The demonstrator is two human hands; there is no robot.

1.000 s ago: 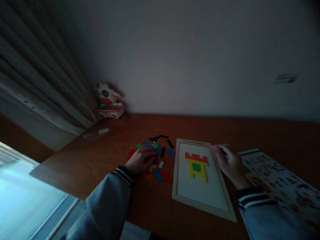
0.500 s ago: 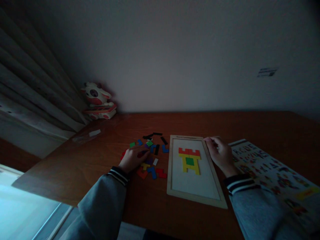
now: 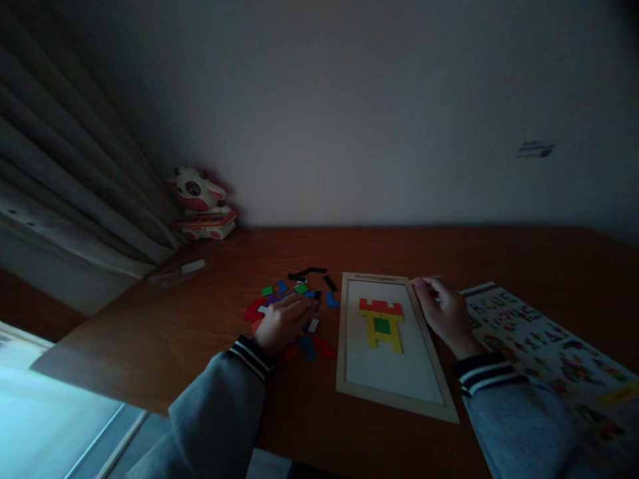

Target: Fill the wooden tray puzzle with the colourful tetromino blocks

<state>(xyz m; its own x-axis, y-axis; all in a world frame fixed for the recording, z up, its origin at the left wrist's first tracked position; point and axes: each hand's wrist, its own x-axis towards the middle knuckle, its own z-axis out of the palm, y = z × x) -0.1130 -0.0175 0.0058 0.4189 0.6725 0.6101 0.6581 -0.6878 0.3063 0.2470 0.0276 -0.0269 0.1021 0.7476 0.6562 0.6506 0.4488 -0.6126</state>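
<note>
My left hand (image 3: 287, 322) reaches over a loose pile of flat coloured puzzle pieces, its fingers stretched out and partly covering them. Its fingertips are beside a short black strip (image 3: 317, 295); whether they touch it is unclear. To the right lies a shallow wooden tray (image 3: 341, 359) with a pale base. Inside it, red pieces (image 3: 380, 307), yellow pieces (image 3: 396, 332) and a green square (image 3: 382, 326) form a tower shape. My right hand (image 3: 444, 313) is curled at the tray's upper right corner, thumb and finger closed on its edge.
A printed pattern sheet (image 3: 539, 352) lies right of the tray, partly under my right forearm. Black strips (image 3: 330, 283), a blue piece (image 3: 332, 300) and red pieces (image 3: 254, 310) surround the left hand. A cow toy (image 3: 200, 199) stands at the back left by the curtain (image 3: 64, 173).
My left hand has moved right across the pile, and its fingers now extend toward the black strip. My right hand stays at the tray corner. The tower pieces are unchanged.
</note>
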